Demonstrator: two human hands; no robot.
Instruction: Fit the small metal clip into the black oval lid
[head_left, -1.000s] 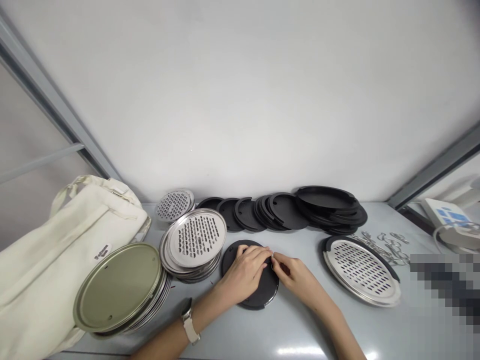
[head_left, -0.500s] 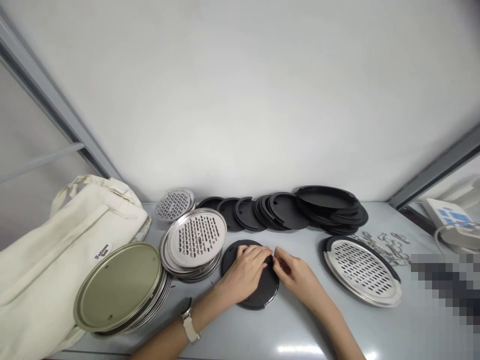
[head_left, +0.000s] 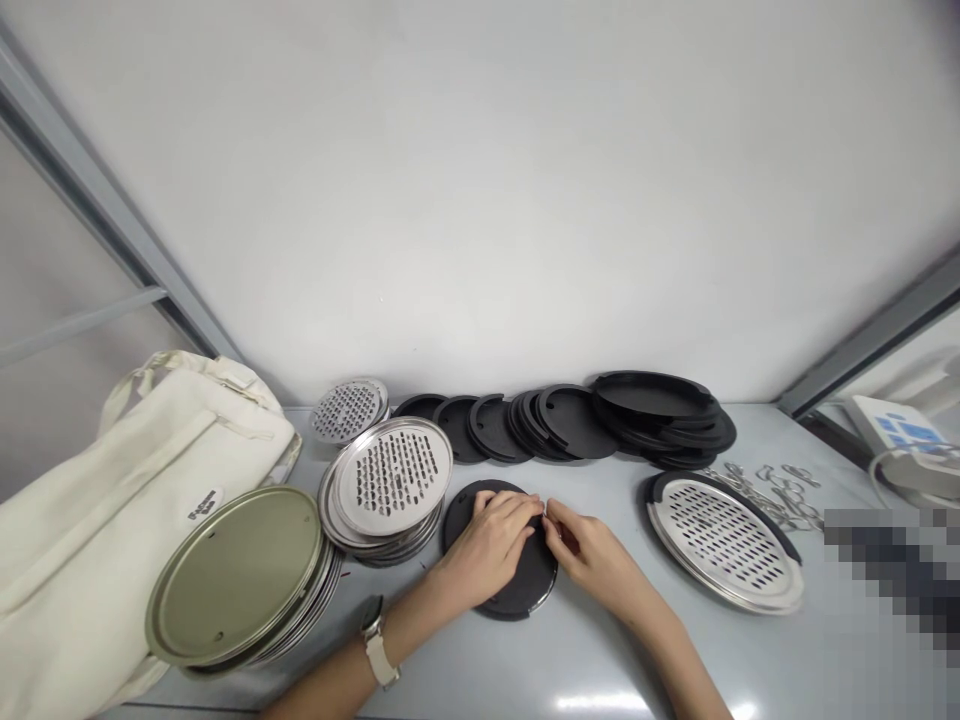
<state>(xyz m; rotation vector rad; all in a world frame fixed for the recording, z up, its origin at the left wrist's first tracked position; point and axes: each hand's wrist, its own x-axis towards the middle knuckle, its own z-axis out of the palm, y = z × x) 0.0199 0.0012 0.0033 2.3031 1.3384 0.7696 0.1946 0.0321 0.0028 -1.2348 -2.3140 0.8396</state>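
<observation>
A black round cover (head_left: 491,598) lies on the grey table, with a shiny metal edge showing at its lower right. My left hand (head_left: 495,545) rests across its top, fingers pressed together and gripping near the right rim. At that same rim my right hand (head_left: 585,545) is closed in a pinch, its thumb and fingertips meeting the left fingertips. The exact spot they grip is mostly hidden. Left of the cover stands a stack of silver grater plates (head_left: 394,475). To the right sits another grater plate (head_left: 724,540) with a black rim piece along its upper edge.
Several black rim covers (head_left: 577,420) line the wall. Smaller grater discs (head_left: 349,410) stand at the back left. Olive-green round plates (head_left: 240,575) are stacked before a cream bag (head_left: 150,480). Metal clips (head_left: 784,495) lie at the right, near a white device (head_left: 896,430).
My right fingertips have shifted very slightly at the cover's rim, closer to the left fingertips. Everything else stays in place.
</observation>
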